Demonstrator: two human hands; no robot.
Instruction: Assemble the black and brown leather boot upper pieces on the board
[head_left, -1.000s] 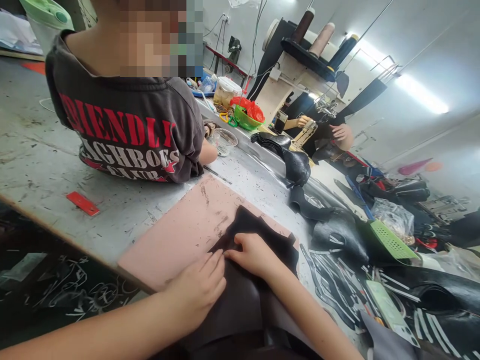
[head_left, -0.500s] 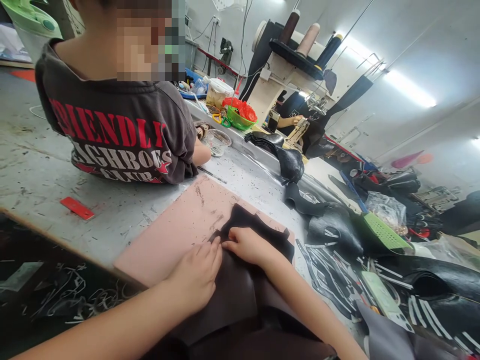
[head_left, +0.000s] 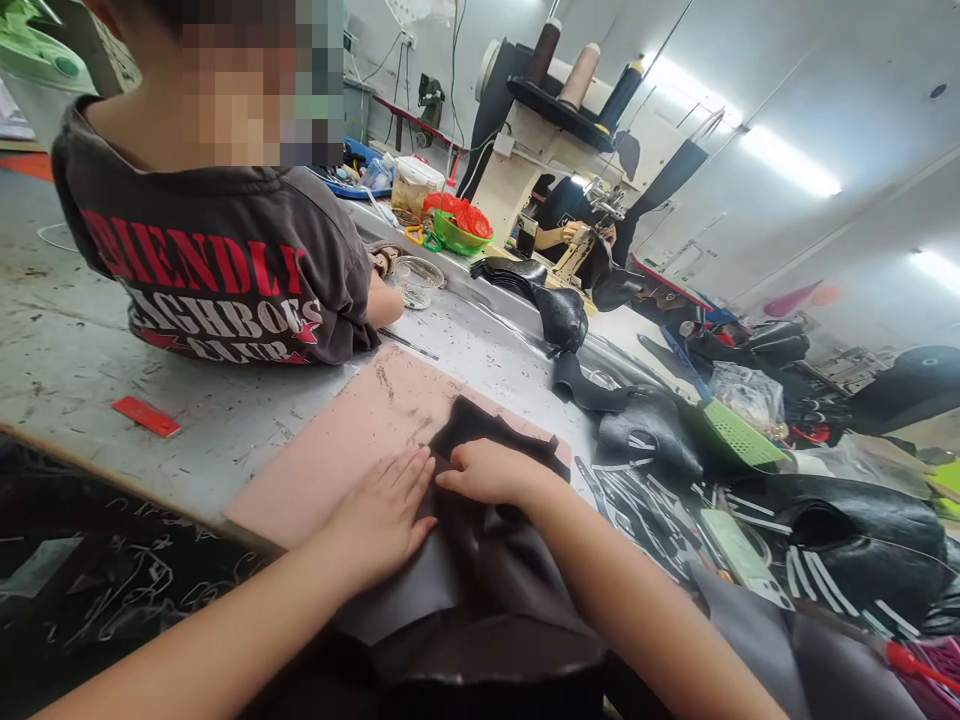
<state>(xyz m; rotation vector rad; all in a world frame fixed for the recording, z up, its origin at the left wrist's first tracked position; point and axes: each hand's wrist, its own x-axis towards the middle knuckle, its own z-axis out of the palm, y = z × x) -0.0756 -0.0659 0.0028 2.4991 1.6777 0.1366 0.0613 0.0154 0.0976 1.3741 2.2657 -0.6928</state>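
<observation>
A dark brown leather piece (head_left: 420, 595) lies over the near part of a pink board (head_left: 330, 455) and hangs toward me. My left hand (head_left: 390, 515) rests flat on its left edge, fingers stretched out and thumb apart. Just right of those fingertips, my right hand (head_left: 484, 472) is curled with its fingers bent, pinching the leather's edge. Beyond my right hand a black fabric-like part (head_left: 480, 425) of the piece lies folded on the board.
A person in a dark printed shirt (head_left: 217, 260) is at the table's far left. A red block (head_left: 146, 416) lies nearby. White strips (head_left: 645, 510), black leather pieces (head_left: 652, 440) and a phone (head_left: 742, 550) are on the right. Behind stands a sewing machine (head_left: 517, 180).
My left thumb has spread away from the fingers. The leather near me has shifted and creased, with its near edge lifted. The whole view has moved slightly right.
</observation>
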